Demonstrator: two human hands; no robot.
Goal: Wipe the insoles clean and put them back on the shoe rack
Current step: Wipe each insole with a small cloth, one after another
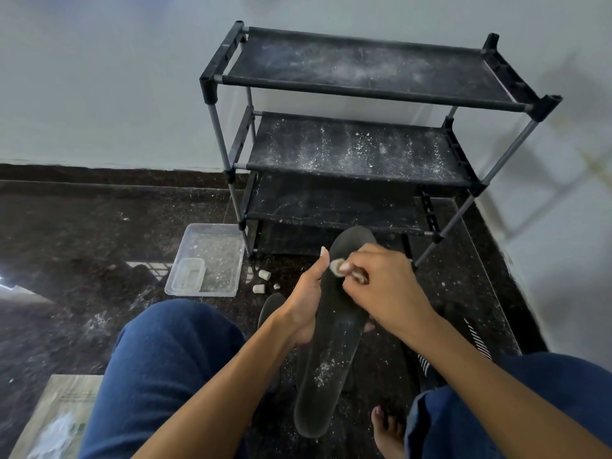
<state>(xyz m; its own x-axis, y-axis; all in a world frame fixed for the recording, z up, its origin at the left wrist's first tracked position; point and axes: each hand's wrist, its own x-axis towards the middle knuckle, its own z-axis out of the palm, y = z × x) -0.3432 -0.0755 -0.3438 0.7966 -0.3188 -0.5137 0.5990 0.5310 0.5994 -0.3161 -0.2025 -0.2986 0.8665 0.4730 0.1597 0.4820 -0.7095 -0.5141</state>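
Left hand grips the insole, right hand pinches a wipe; tray holds a small tub.

insole: black, dust-speckled, held lengthwise | second insole: on floor | shoe rack: three dusty shelves

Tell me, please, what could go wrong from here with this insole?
1. The rack shelves carry white dust, so a wiped insole set there may get dirty again.
2. Specks near the heel may get missed: the right hand rubs a small pad higher up.
3. The left hand grips one edge only; it may slip.
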